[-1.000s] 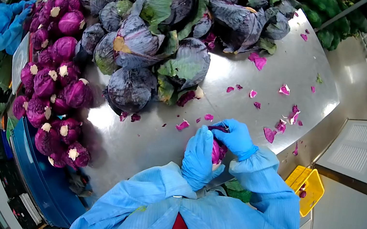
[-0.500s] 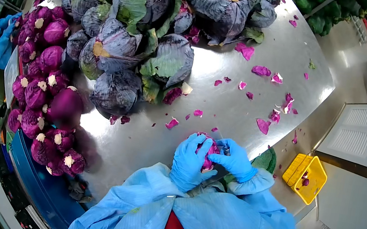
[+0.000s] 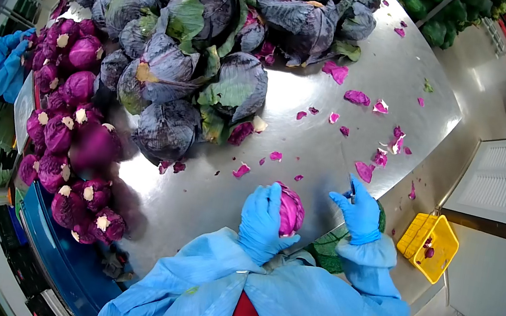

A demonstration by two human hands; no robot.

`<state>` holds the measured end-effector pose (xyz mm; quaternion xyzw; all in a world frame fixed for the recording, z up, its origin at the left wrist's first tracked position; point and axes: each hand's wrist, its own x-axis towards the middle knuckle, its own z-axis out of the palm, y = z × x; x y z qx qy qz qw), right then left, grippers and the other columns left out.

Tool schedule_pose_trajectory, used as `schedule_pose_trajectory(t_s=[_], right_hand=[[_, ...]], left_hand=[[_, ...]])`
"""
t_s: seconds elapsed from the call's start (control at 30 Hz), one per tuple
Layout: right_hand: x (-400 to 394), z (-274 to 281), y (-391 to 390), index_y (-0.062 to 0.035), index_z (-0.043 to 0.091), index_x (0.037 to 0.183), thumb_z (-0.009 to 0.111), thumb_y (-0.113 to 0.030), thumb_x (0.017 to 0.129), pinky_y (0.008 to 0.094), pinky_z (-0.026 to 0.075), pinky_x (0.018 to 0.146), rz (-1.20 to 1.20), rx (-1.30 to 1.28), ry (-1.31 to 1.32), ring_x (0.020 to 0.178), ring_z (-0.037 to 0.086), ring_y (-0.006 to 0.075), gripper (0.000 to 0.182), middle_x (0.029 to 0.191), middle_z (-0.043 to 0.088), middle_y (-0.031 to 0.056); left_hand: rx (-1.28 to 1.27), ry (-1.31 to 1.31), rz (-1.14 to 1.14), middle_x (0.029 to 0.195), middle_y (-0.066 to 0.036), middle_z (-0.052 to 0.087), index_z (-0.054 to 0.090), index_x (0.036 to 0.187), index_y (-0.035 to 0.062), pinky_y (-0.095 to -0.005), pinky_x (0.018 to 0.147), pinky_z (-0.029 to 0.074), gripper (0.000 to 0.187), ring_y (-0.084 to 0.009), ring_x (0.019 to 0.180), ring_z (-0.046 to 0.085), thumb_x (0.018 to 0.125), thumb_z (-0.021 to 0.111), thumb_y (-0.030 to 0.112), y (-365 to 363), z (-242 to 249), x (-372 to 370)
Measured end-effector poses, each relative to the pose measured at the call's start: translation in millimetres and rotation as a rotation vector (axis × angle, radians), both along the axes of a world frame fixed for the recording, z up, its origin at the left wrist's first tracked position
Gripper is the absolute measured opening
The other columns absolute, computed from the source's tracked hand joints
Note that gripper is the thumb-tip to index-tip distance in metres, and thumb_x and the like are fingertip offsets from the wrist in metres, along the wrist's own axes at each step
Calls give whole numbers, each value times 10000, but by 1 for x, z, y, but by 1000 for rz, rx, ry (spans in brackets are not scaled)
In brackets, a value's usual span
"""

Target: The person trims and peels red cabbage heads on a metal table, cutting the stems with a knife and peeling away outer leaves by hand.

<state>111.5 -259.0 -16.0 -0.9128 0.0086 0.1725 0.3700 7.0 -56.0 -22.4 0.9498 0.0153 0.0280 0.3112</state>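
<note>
The blue-gloved left hand [image 3: 262, 222] is covering the near side of the small trimmed purple cabbage [image 3: 290, 210], so its underside is staying out of sight. Right of that cabbage, the blue-gloved right hand [image 3: 360, 211] is pinching something too small to identify. Left of the cabbage, one purple head [image 3: 95, 142] is showing blurred. Beyond it, the heap of dark leafy cabbages [image 3: 220, 37] is being cut off by the top edge.

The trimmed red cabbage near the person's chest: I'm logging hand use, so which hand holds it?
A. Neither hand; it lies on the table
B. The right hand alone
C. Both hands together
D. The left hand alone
D: the left hand wraps the trimmed red cabbage, while the right hand is raised apart from it, off to the side.
</note>
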Motion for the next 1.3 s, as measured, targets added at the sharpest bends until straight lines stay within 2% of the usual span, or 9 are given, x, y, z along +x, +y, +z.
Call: schedule_pose_trajectory(t_s=[0.07, 0.27, 0.47, 0.63, 0.77, 0.87, 0.97, 1.17, 1.3], right_hand=[[9, 5, 8, -36, 570, 1274, 778, -373, 759, 315, 508, 753, 64, 163, 97, 832, 627, 178, 649, 922, 653, 96], [15, -31, 50, -80, 667, 1130, 746, -364, 809, 343, 508, 699, 417, 396, 362, 768, 639, 205, 436, 830, 668, 69], [11, -13, 53, -82, 676, 927, 717, -286, 832, 349, 515, 665, 615, -74, -75, 715, 651, 262, 229, 834, 664, 136], [-3, -37, 8, -75, 607, 837, 689, -255, 841, 398, 499, 584, 129, 61, -286, 654, 623, 344, 198, 746, 600, 153], [-9, -58, -74, -65, 645, 943, 712, -313, 826, 365, 513, 646, 260, -506, -127, 733, 649, 299, 282, 832, 645, 157], [-9, -4, -48, -63, 653, 1085, 747, -379, 794, 337, 511, 682, -28, -233, -23, 761, 646, 236, 440, 874, 667, 116], [-19, -5, -10, -57, 634, 1175, 774, -425, 764, 311, 508, 695, 26, 201, 139, 767, 626, 172, 569, 916, 673, 79], [-18, -20, 27, -49, 627, 1183, 718, -365, 844, 309, 509, 726, 16, 488, 652, 791, 629, 157, 472, 971, 693, 89], [-36, -39, 22, -82, 639, 1114, 677, -283, 873, 355, 522, 710, 154, 352, 169, 784, 660, 254, 316, 917, 679, 109]], left_hand=[[23, 2, -55, 1364, -279, 401, 203, 1460, -62, -526, 1015, 362, 1230, -453, 1220, 428, 526, 859, 397, -10, -3, -5], [122, -181, -69, 1335, -282, 427, 237, 1436, -87, -536, 1015, 367, 1167, -462, 1184, 458, 557, 839, 387, -16, -29, -13], [223, -220, -51, 1307, -285, 437, 255, 1431, -84, -532, 1007, 375, 1157, -460, 1181, 457, 552, 837, 393, -21, -33, -11], [84, 1, -17, 1343, -274, 403, 259, 1433, -78, -521, 1028, 355, 1171, -453, 1222, 417, 540, 844, 401, -13, -7, -13], [18, 13, -14, 1369, -261, 393, 268, 1432, -66, -511, 1038, 347, 1161, -453, 1232, 404, 539, 845, 400, -6, -6, -8], [42, 9, -28, 1375, -252, 396, 282, 1425, -63, -514, 1036, 349, 1142, -453, 1230, 405, 545, 842, 400, -11, -9, -13], [88, -37, -47, 1377, -245, 400, 293, 1419, -63, -520, 1029, 355, 1128, -452, 1227, 410, 548, 840, 402, -17, -9, -9], [142, -92, -24, 1359, -242, 414, 299, 1412, -67, -525, 1007, 373, 1134, -450, 1205, 432, 542, 841, 416, -19, -14, -9], [170, -105, -9, 1332, -240, 434, 320, 1399, -74, -524, 997, 382, 1121, -455, 1185, 444, 537, 841, 419, -25, -18, -8]])
